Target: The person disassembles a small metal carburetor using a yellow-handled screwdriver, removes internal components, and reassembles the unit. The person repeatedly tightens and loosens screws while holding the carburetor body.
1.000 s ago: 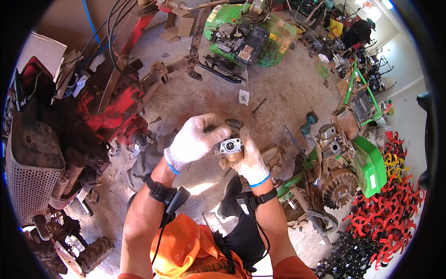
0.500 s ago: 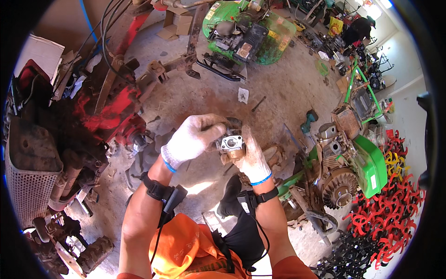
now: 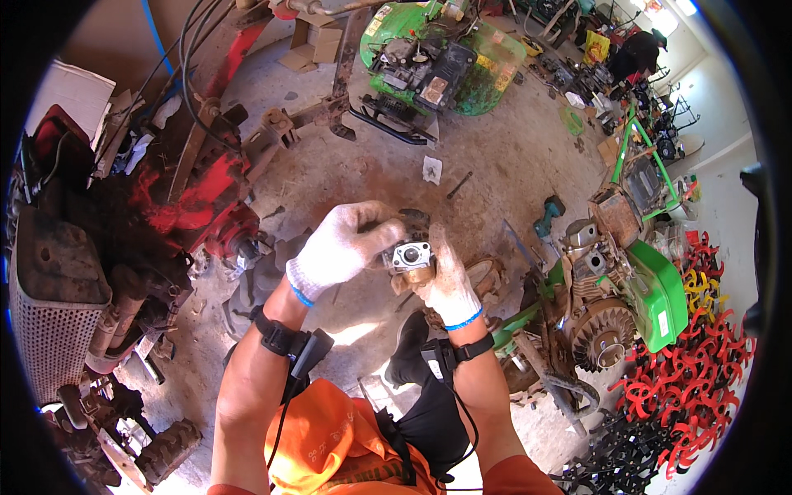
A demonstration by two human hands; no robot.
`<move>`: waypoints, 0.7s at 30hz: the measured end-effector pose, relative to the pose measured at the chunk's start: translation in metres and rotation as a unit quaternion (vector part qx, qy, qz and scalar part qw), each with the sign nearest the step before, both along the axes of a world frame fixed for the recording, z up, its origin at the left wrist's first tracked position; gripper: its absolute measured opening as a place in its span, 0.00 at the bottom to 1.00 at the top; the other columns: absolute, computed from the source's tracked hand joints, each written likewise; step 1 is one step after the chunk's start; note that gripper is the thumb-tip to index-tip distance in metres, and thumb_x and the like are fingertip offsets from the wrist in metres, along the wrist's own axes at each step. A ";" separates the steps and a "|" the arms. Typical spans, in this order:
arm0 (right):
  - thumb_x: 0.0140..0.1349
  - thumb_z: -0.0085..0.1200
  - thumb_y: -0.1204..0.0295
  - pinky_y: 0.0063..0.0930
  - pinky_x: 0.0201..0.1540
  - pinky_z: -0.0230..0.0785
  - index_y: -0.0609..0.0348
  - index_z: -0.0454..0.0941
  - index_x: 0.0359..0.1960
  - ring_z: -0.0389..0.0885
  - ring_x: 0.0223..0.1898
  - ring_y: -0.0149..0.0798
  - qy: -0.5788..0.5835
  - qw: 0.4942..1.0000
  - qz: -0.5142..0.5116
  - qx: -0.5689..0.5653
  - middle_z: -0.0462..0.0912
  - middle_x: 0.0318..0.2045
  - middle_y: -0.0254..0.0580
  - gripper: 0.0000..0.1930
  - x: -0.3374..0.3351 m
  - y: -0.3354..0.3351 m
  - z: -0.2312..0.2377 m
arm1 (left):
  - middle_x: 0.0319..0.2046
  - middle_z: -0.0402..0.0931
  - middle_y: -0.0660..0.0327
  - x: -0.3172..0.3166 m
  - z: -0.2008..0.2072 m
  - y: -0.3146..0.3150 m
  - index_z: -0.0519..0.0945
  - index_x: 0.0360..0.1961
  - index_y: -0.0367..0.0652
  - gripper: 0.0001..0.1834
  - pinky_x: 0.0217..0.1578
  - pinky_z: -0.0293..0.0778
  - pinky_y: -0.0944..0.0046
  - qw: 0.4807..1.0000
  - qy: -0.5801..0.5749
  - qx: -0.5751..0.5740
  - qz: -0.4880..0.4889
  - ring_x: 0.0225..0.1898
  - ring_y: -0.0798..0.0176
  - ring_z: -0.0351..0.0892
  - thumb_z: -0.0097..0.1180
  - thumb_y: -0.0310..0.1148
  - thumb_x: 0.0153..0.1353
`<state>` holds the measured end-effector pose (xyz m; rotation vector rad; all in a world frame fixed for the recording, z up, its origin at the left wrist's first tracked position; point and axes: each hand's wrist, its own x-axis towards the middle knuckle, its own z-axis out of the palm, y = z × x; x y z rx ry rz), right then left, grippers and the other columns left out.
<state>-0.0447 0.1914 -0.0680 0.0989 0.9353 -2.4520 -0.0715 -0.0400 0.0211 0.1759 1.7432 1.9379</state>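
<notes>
Between my gloved hands, in front of my body, is a small carburetor (image 3: 412, 256) with a bright metal flange, a round bore and a brass-coloured bowl underneath. My right hand (image 3: 447, 276) grips it from the right, thumb along its side. With bent fingers and thumb closed together, my left hand (image 3: 342, 246) holds its upper left side; those fingertips partly hide that part. A dark piece (image 3: 415, 219) shows at the back of the carburetor, behind the fingers. Both gloves are white knit, soiled at the fingers, with blue cuffs.
Right of me stands an engine (image 3: 598, 289) with a finned flywheel and green tank. Red curved blades (image 3: 693, 379) are heaped beyond. A green machine (image 3: 429, 70) stands ahead, red machinery (image 3: 198, 198) to the left. A teal power tool (image 3: 548, 216) lies on the floor.
The carburetor's bore looks darker inside than before. My left fingers have shifted very slightly at its upper left side; my right hand keeps its grip.
</notes>
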 end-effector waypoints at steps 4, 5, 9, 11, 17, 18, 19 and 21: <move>0.76 0.57 0.36 0.48 0.35 0.89 0.56 0.78 0.69 0.93 0.43 0.47 -0.002 1.000 -0.022 0.022 0.92 0.50 0.44 0.37 0.000 -0.001 0.000 | 0.44 0.87 0.64 0.001 0.000 -0.002 0.86 0.61 0.33 0.18 0.40 0.85 0.68 1.000 0.008 -0.004 0.000 0.42 0.72 0.84 0.61 0.36 0.80; 0.76 0.56 0.36 0.48 0.35 0.89 0.56 0.79 0.69 0.93 0.43 0.47 -0.003 0.999 -0.024 0.020 0.92 0.50 0.44 0.37 0.000 -0.001 0.000 | 0.44 0.87 0.64 0.002 0.000 -0.002 0.86 0.61 0.33 0.18 0.40 0.84 0.68 1.000 0.007 -0.005 0.000 0.41 0.73 0.84 0.61 0.36 0.80; 0.76 0.55 0.33 0.45 0.36 0.89 0.58 0.77 0.69 0.92 0.46 0.46 -0.011 1.000 0.003 0.018 0.90 0.53 0.47 0.40 -0.001 0.001 -0.003 | 0.42 0.87 0.64 0.002 0.001 0.000 0.86 0.59 0.32 0.18 0.36 0.83 0.68 1.000 -0.005 0.022 0.020 0.39 0.73 0.84 0.61 0.36 0.80; 0.75 0.54 0.31 0.44 0.36 0.89 0.58 0.76 0.70 0.91 0.48 0.46 -0.040 0.999 0.016 0.005 0.88 0.54 0.48 0.42 -0.001 0.001 -0.003 | 0.40 0.87 0.63 0.001 0.002 -0.001 0.87 0.58 0.31 0.18 0.34 0.83 0.67 1.000 0.005 0.003 0.024 0.36 0.72 0.85 0.61 0.36 0.80; 0.75 0.52 0.30 0.46 0.32 0.89 0.58 0.77 0.69 0.92 0.44 0.50 -0.063 0.998 0.028 -0.012 0.90 0.52 0.51 0.42 0.003 -0.002 0.000 | 0.33 0.82 0.66 0.001 0.004 -0.001 0.86 0.49 0.33 0.14 0.31 0.77 0.68 0.998 0.000 -0.016 0.053 0.30 0.74 0.78 0.62 0.37 0.81; 0.75 0.52 0.30 0.47 0.30 0.88 0.57 0.78 0.67 0.93 0.41 0.52 -0.077 0.997 0.019 -0.014 0.91 0.49 0.51 0.42 0.002 -0.002 0.001 | 0.33 0.81 0.67 0.001 0.003 0.000 0.86 0.48 0.33 0.14 0.30 0.76 0.68 0.998 -0.005 -0.007 0.060 0.30 0.75 0.78 0.63 0.37 0.80; 0.74 0.53 0.30 0.48 0.28 0.88 0.56 0.80 0.66 0.94 0.39 0.54 -0.069 0.997 0.018 -0.007 0.92 0.47 0.52 0.41 0.002 -0.002 0.001 | 0.33 0.81 0.67 0.001 0.003 0.000 0.86 0.48 0.34 0.14 0.30 0.75 0.68 0.998 0.003 -0.017 0.058 0.30 0.75 0.77 0.63 0.37 0.80; 0.75 0.51 0.29 0.46 0.32 0.89 0.59 0.77 0.68 0.93 0.43 0.51 -0.060 0.997 0.039 -0.026 0.90 0.50 0.52 0.43 0.001 -0.001 0.000 | 0.32 0.81 0.68 0.000 0.001 0.000 0.86 0.47 0.34 0.14 0.29 0.74 0.68 0.998 0.019 -0.037 0.056 0.30 0.75 0.76 0.64 0.37 0.80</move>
